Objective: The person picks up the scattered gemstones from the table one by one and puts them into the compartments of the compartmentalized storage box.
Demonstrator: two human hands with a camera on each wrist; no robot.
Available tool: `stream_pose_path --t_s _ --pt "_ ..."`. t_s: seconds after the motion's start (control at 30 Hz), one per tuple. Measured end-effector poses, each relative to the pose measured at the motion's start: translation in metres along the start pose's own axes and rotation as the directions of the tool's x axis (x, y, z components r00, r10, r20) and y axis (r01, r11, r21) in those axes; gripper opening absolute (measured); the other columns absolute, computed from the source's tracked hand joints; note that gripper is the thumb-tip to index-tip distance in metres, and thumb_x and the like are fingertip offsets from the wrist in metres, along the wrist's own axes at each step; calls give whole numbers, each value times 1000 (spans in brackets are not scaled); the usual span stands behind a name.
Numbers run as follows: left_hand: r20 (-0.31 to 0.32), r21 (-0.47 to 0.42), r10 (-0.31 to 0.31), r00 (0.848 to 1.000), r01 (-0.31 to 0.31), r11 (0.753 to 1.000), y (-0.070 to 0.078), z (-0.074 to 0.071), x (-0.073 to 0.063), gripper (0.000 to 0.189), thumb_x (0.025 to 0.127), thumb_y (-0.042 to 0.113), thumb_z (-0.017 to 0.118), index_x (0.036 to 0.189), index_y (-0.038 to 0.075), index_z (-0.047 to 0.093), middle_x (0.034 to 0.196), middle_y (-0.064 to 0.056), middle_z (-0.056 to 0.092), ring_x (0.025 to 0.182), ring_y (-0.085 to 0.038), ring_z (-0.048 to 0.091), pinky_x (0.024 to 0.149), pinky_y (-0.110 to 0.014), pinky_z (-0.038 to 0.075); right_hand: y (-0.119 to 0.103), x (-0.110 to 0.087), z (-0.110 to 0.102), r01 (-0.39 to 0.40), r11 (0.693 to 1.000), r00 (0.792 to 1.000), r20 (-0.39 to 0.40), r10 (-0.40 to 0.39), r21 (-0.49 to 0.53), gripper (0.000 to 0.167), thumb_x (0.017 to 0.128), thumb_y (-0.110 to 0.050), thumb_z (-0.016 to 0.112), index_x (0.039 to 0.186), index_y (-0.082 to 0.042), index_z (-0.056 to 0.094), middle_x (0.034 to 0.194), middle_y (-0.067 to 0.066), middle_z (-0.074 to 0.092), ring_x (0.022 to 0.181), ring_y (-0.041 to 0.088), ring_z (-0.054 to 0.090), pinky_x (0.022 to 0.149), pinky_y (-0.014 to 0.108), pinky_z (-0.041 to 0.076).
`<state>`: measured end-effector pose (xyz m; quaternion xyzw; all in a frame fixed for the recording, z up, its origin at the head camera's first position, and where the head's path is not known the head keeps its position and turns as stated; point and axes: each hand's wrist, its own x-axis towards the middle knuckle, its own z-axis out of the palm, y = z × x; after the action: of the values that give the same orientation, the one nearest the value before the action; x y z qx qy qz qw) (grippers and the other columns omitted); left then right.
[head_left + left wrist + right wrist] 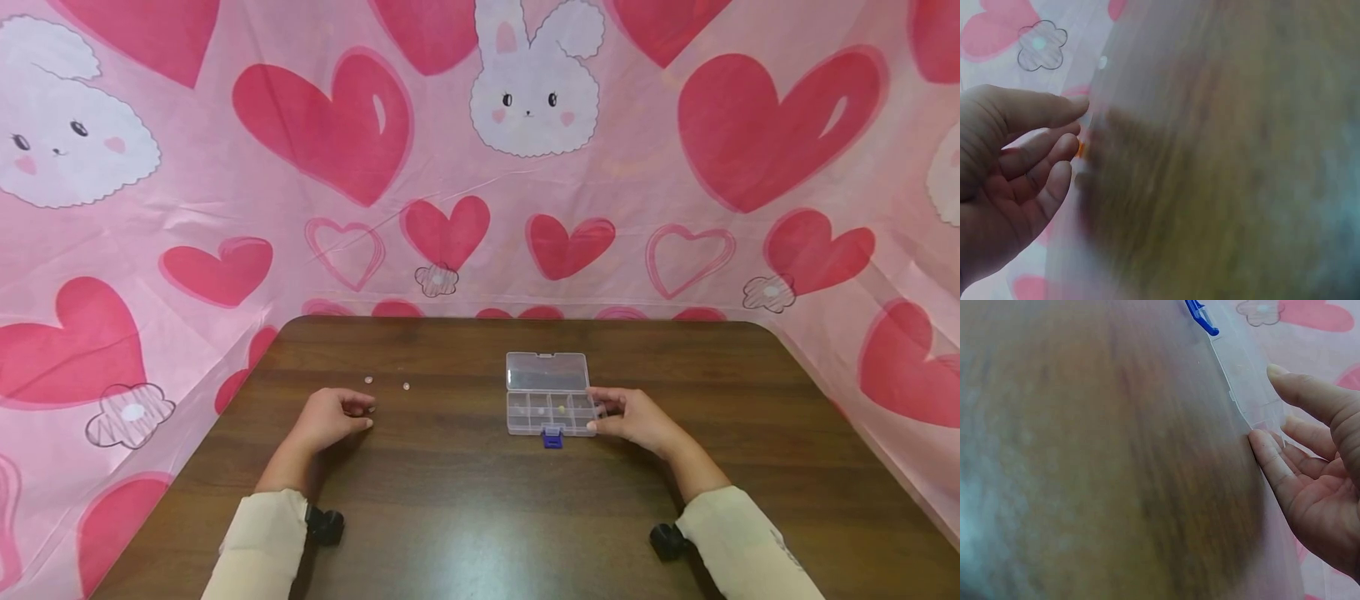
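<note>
A clear plastic compartment box (519,432) lies on the table with its lid (547,372) raised back and its blue latch (552,440) toward the front. A yellow bit (562,409) and a pale bit (542,411) show in its compartments. My right hand (633,417) holds the box's right end, thumb at the near corner and fingers at the far one. On the left, my left hand (330,419) hovers low with thumb and fingers apart. A tiny orange piece (1081,149) appears right at its fingertips in the left wrist view.
Two tiny pale pieces, one (368,380) just beyond the left hand and another (407,386) farther right, lie on the brown wooden table (465,483). Pink cloth (630,183) printed with hearts and rabbits hangs around the table's back and sides.
</note>
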<state>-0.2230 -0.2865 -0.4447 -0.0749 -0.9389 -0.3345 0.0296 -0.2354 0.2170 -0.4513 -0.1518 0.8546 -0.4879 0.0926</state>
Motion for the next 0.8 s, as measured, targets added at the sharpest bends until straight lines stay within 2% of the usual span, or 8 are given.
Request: stream_pose_path --t_s 0.17,0.33,0.63,0.8 --pt "0 50 46 999 -46 998 2 4 4 21 75 6 81 96 6 78 82 -3 72 76 -16 65 70 -34 52 1 1 0 5 1000 1000 -2 -5 4 65 81 -17 81 135 5 53 111 17 66 100 28 60 73 24 50" --pt "-9 52 62 998 -61 997 6 9 6 13 75 3 80 88 8 78 73 2 69 67 -10 60 64 -30 49 1 0 0 9 1000 1000 3 -9 12 65 81 -17 81 136 5 53 113 18 65 100 28 60 72 24 51" --pt "-27 42 90 996 -89 995 14 18 7 8 77 6 81 84 10 78 75 3 72 71 -11 64 70 -34 51 3 1 0 17 1000 1000 3 -17 11 65 81 -16 81 135 6 53 114 18 65 100 27 61 73 24 51" --pt "-24 5 76 997 -76 997 19 20 8 6 81 8 79 86 10 78 79 2 72 74 -12 64 74 -36 51 1 0 0 12 1000 1000 3 -12 9 66 81 -18 81 136 5 53 115 18 65 101 27 61 74 24 51"
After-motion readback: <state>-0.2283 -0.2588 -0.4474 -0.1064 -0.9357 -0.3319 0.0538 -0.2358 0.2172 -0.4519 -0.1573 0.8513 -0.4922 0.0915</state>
